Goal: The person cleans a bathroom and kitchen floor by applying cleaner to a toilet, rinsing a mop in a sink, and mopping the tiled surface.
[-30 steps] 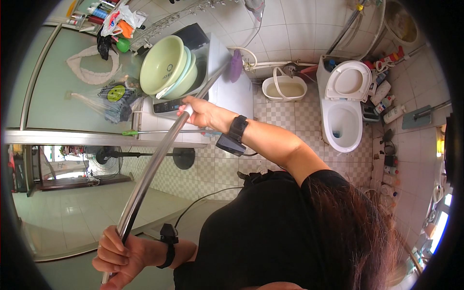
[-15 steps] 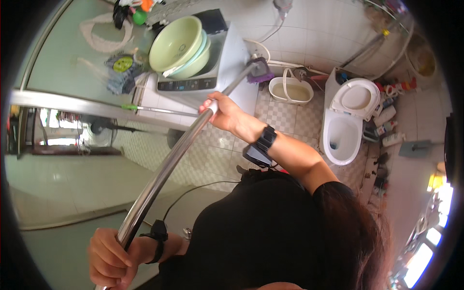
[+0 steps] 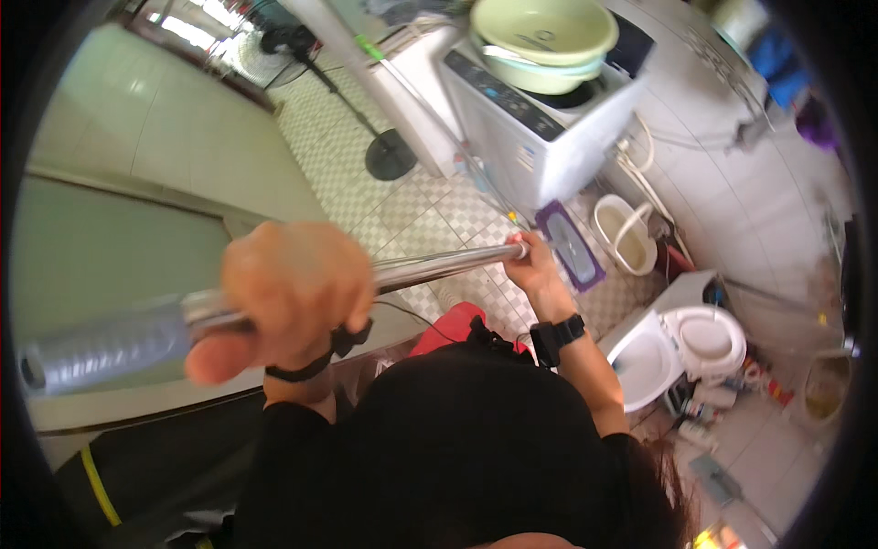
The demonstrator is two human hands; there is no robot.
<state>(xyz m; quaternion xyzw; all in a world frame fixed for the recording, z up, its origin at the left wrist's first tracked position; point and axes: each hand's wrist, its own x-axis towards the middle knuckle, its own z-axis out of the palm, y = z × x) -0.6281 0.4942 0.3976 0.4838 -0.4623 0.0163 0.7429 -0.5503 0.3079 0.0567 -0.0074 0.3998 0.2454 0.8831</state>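
Checkered floor, one bucket, one mop head, left fingers and right fingers around one metal pole.

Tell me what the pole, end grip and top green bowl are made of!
The pole looks like polished metal: silvery, with bright streaks. The end grip is probably ridged plastic: pale, cloudy, though blurred. The top bowl seems smooth plastic: even colour, rounded rim.
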